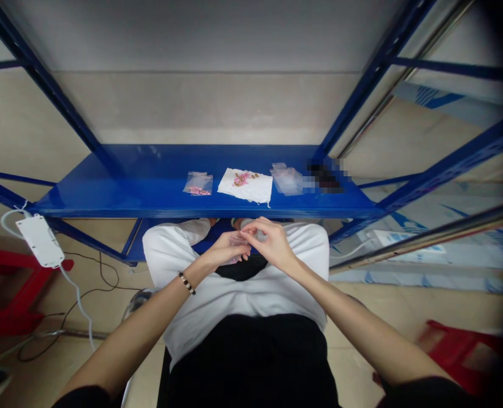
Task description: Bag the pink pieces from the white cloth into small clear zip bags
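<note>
Left hand point(222, 251) and right hand point(270, 242) are grasping a small clear plastic bag point(238, 242) between clenched fingers, blue shelf point(106, 195) at 12 o'clock.

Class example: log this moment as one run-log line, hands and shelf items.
left hand: holds small clear plastic bag | right hand: touches same bag | blue steel shelf: clear bag of pink bits, white paper sheet

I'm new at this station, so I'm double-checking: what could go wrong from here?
The small clear plastic bag held between the left hand and right hand looks thin and slick, so it might slip or lose its contents. The loose pink and brown pieces lie unbagged on a white paper sheet on the blue metal shelf, so a bump could scatter them.
</note>
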`<state>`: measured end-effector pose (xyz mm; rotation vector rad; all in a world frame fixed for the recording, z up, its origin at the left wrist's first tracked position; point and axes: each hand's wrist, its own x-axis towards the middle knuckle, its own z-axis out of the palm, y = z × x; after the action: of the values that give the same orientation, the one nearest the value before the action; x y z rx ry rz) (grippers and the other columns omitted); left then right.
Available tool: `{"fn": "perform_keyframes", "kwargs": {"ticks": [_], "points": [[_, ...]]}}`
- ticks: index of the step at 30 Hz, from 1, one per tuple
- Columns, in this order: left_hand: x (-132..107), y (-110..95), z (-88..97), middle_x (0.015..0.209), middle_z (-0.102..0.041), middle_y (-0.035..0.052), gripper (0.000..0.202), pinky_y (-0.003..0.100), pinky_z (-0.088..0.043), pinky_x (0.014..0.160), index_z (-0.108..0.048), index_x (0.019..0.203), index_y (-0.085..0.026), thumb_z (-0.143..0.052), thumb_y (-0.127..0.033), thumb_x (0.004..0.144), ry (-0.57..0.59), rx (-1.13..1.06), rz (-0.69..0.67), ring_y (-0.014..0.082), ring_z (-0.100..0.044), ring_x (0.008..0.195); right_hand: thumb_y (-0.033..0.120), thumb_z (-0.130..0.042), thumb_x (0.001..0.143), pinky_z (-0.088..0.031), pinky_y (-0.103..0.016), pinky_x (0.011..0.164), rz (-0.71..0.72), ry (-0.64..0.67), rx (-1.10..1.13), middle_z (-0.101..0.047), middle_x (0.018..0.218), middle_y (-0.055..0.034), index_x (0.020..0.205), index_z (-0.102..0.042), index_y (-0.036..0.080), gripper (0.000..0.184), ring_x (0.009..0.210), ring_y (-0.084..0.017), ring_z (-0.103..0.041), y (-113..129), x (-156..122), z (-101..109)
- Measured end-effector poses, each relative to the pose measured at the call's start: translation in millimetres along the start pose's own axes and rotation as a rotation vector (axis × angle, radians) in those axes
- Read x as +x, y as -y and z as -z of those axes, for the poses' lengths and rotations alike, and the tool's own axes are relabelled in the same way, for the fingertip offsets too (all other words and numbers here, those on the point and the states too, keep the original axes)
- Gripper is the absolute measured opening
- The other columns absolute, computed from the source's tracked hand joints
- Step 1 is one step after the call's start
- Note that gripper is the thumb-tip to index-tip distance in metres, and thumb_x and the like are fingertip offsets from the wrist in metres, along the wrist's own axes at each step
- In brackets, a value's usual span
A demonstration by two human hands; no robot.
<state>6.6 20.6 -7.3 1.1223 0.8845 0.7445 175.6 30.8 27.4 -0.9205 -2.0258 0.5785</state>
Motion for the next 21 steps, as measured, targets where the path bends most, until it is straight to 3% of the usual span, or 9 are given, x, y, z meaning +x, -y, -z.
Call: {"fn": "perform_keyframes", "kwargs": {"ticks": [4, 15, 21], "points": [[2.0, -0.9, 0.4, 0.069, -0.064, 0.0023, 0.036, 0.021, -0.041, 0.056, -0.062, 0.099, -0.013, -0.077, -0.033, 0.073, 0.004, 0.022, -0.028, 0.0101, -0.059, 0.059, 0.025, -0.064, 0.089, -0.044, -0.03, 0.072, 0.001, 0.028, 0.039, -0.066, 0.076, -0.0024, 0.084, -0.069, 0.02, 0.009, 0.076, -0.017, -0.057, -7.6, 5.7, 7.2], [0.0, -1.4, -0.9, 0.067, -0.063, 0.0026, 0.032, 0.019, -0.038, 0.052, -0.063, 0.092, -0.012, -0.079, -0.032, 0.071, 0.02, 0.01, -0.063, 0.0099, -0.057, 0.056, 0.029, -0.064, 0.089, -0.044, -0.034, 0.078, 0.007, 0.158, 0.021, -0.063, 0.082, -0.0037, 0.086, -0.073, 0.023, 0.011, 0.082, -0.019, -0.056, -12.4, 2.3, 7.0], [-4.2, -5.5, 0.6, 0.073, -0.064, 0.0038, 0.025, 0.023, -0.047, 0.059, -0.061, 0.093, -0.013, -0.073, -0.029, 0.078, 0.044, -0.288, -0.008, 0.0122, -0.061, 0.062, 0.032, -0.055, 0.095, -0.043, -0.036, 0.085, 0.009, 0.128, 0.007, -0.061, 0.094, -0.0058, 0.085, -0.072, 0.022, 0.021, 0.092, -0.02, -0.055, -13.7, 1.3, 2.2]]}}
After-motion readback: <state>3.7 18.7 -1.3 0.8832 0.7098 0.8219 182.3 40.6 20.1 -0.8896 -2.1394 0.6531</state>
